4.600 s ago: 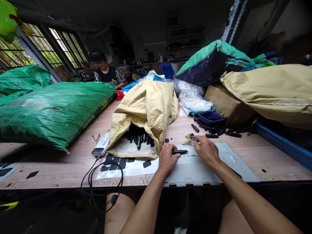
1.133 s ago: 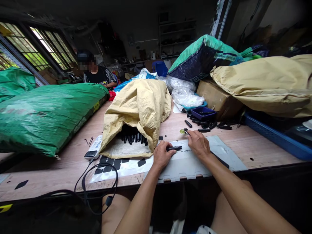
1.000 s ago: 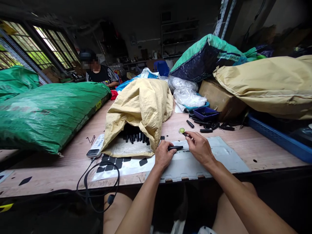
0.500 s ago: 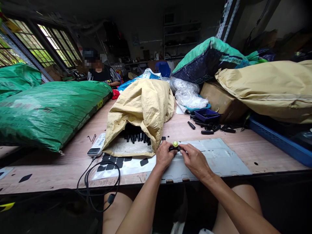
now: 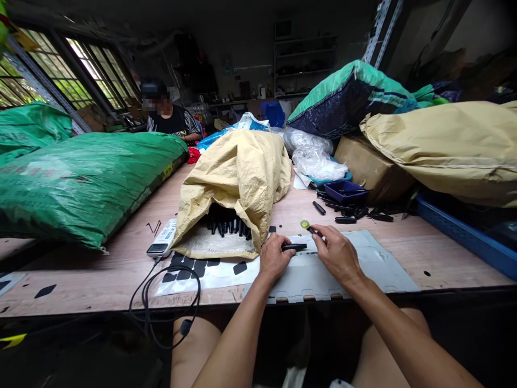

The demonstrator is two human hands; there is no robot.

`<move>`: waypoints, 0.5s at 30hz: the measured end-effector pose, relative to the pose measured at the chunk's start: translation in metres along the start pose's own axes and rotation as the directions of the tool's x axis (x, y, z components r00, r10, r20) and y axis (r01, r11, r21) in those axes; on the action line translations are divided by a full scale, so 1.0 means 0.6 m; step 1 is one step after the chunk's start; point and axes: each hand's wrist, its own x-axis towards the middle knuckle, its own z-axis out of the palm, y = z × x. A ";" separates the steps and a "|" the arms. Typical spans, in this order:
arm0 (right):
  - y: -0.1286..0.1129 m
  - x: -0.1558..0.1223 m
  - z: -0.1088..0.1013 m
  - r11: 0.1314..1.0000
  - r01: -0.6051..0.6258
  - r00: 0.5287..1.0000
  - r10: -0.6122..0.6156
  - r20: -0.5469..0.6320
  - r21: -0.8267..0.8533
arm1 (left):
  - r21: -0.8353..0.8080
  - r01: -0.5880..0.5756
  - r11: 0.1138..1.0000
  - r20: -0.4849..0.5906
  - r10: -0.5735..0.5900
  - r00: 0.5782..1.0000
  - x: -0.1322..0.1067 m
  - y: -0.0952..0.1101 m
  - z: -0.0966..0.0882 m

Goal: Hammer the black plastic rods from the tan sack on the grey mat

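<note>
My left hand is closed on a slim black pen-shaped part, holding it flat on a grey mat at the table's near edge. My right hand is closed on a small tool with a yellow-green knob on its end, held just right of the black part's tip. An open tan sack lies just beyond my left hand, with several more black parts spilling from its mouth.
A white sheet of black stickers, a white device and a coiled cable lie left. A green sack fills the left side. A blue tray, loose black parts, a carton and more sacks stand right. Another person sits at the far end.
Half a second ago my right hand pressed the knobbed tool against the black part at my left hand; it has drawn back to the right, and the part lies exposed again.
</note>
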 end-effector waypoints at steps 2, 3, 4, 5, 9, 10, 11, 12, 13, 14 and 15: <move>0.016 0.026 0.005 0.993 -0.055 0.998 0.055 -0.006 -0.103 | 0.008 -0.014 1.000 -0.008 0.014 1.000 -0.002 0.000 0.000; 0.026 0.036 0.010 0.985 -0.075 0.997 0.077 0.005 -0.157 | 0.010 -0.025 1.000 -0.013 0.026 1.000 -0.002 0.000 0.001; 0.036 0.043 0.016 0.974 -0.088 0.995 0.094 0.019 -0.207 | 0.014 -0.039 0.999 -0.015 0.039 0.999 -0.003 -0.001 0.001; 0.046 0.048 0.024 0.964 -0.082 0.995 0.094 0.035 -0.254 | 0.021 -0.051 0.998 -0.014 0.052 0.999 -0.003 -0.002 0.002; 0.074 0.046 0.049 0.918 0.012 0.998 0.012 0.056 -0.397 | 0.062 -0.063 0.996 0.011 0.062 0.998 0.000 -0.007 0.003; 0.076 0.044 0.053 0.908 0.024 0.999 -0.004 0.048 -0.419 | 0.060 -0.067 0.996 0.018 0.066 0.998 0.001 -0.007 0.003; 0.077 0.041 0.055 0.900 0.031 0.999 -0.015 0.040 -0.434 | 0.051 -0.074 0.996 0.023 0.072 0.997 0.002 -0.007 0.002; 0.077 0.039 0.056 0.896 0.034 0.999 -0.021 0.035 -0.443 | 0.041 -0.080 0.996 0.028 0.079 0.996 0.002 -0.007 0.000; 0.077 0.038 0.056 0.893 0.035 0.999 -0.023 0.032 -0.448 | 0.036 -0.084 0.996 0.032 0.083 0.996 0.002 -0.006 -0.001; 0.076 0.038 0.056 0.892 0.035 0.999 -0.023 0.031 -0.451 | 0.039 -0.086 0.996 0.035 0.085 0.996 0.002 -0.005 -0.002; 0.076 0.038 0.057 0.891 0.031 0.999 -0.020 0.031 -0.453 | 0.050 -0.085 0.995 0.038 0.083 0.996 0.002 -0.004 -0.003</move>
